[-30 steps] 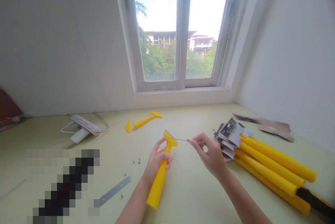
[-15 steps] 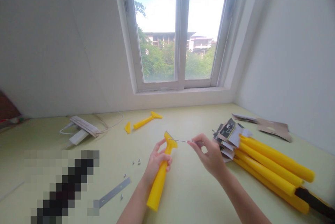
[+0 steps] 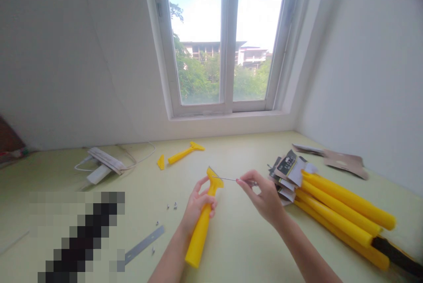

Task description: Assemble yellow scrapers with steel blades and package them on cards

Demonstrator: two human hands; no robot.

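My left hand [image 3: 200,206] is wrapped round the yellow handle of a scraper [image 3: 200,234], its wide head tilted up and away from me. A thin metal blade edge shows along the head. In my right hand [image 3: 261,192] is a screwdriver [image 3: 228,179], pinched by its handle, which the fingers mostly hide. Its slim shaft points left, with the tip at the scraper's head. Left of my left hand lie several small screws [image 3: 175,206] and a flat steel blade [image 3: 143,245] with holes.
A second yellow scraper [image 3: 181,156] and a small yellow piece [image 3: 161,162] lie toward the window. Several yellow scrapers [image 3: 343,203] with cardboard tags [image 3: 287,166] are piled at right. Flattened cardboard [image 3: 346,164] lies behind them. A power strip [image 3: 105,159] with cables sits at back left.
Both hands hold almost the same position, the screwdriver tip staying at the scraper's head. My right fingers have shifted slightly on the screwdriver's handle.
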